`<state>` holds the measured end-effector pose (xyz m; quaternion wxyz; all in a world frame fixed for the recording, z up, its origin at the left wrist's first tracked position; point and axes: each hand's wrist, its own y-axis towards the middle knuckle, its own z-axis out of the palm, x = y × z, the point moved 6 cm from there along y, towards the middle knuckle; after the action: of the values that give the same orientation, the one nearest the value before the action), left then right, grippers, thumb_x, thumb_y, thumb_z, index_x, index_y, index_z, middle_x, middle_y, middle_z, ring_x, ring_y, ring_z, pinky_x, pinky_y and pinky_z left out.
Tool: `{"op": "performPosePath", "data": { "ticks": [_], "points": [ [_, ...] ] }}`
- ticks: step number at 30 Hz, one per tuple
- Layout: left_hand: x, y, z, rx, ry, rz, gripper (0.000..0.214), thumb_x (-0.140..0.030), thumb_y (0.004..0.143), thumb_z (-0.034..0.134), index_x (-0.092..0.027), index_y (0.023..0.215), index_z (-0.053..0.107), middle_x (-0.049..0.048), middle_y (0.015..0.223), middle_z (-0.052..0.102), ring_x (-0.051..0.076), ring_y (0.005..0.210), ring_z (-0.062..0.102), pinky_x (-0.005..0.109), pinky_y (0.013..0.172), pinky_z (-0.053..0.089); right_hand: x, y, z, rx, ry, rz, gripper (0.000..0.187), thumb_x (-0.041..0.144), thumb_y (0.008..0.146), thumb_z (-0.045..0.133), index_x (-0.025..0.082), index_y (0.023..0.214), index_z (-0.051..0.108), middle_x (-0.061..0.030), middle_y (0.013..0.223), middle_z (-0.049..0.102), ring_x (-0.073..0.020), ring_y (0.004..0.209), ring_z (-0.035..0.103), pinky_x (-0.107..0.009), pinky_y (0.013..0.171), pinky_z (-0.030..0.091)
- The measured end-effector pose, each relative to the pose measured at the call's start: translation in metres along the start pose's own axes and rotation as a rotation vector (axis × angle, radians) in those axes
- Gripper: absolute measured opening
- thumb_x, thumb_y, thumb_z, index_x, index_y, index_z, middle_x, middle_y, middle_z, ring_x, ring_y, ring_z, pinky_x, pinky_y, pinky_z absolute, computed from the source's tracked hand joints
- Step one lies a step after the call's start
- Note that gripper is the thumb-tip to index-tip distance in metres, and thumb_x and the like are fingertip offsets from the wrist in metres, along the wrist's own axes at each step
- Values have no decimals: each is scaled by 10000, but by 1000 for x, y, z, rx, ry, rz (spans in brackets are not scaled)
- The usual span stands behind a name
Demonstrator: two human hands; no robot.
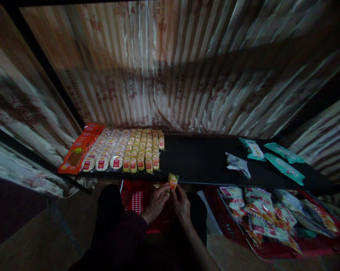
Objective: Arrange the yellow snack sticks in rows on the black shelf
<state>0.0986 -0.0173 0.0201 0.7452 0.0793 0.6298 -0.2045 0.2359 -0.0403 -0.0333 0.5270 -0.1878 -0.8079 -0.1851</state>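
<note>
A small yellow wrapped snack cake (173,181) is pinched between my two hands, just in front of the shelf's near edge. My left hand (158,201) grips it from the left, and my right hand (181,203) holds its lower right side. Both hands are closed at the fingertips. Beyond them, rows of similar yellow wrapped cakes (141,162) stand on the black shelf (195,158). Below my hands sits a red plastic basket (127,195), largely hidden by my arms and legs.
Round white wrapped cakes (102,162) and orange snack packets (76,156) line the shelf's left end. On its right lie a silver-white packet (237,165) and several green packets (284,167). A red crate (260,253) of snack bags (261,205) stands at lower right.
</note>
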Motion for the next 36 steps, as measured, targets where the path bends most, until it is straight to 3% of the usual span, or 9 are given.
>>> {"op": "performPosePath", "data": {
  "ticks": [13,21,36],
  "points": [
    [-19,41,5,-63,239,63,309,-239,810,509,-190,1053,694,63,1395,500,219,1311,420,330,1132,275,14,51,7,16,28,-9,533,483,760,523,141,1155,625,-147,1151,672,-268,1063,626,-413,954,462],
    [-17,66,4,-135,277,51,268,-269,811,514,-204,977,714,41,1378,519,223,1315,414,309,1129,269,17,78,17,73,4,-55,495,426,786,489,163,1190,604,-121,1176,662,-251,1075,620,-395,951,462],
    [-20,87,4,-199,324,23,268,-198,808,453,-208,911,700,56,1351,532,216,1299,429,314,1126,274,17,95,25,43,-108,-49,480,436,779,473,175,1152,625,-114,1117,685,-249,1007,636,-386,892,481]
  ]
}}
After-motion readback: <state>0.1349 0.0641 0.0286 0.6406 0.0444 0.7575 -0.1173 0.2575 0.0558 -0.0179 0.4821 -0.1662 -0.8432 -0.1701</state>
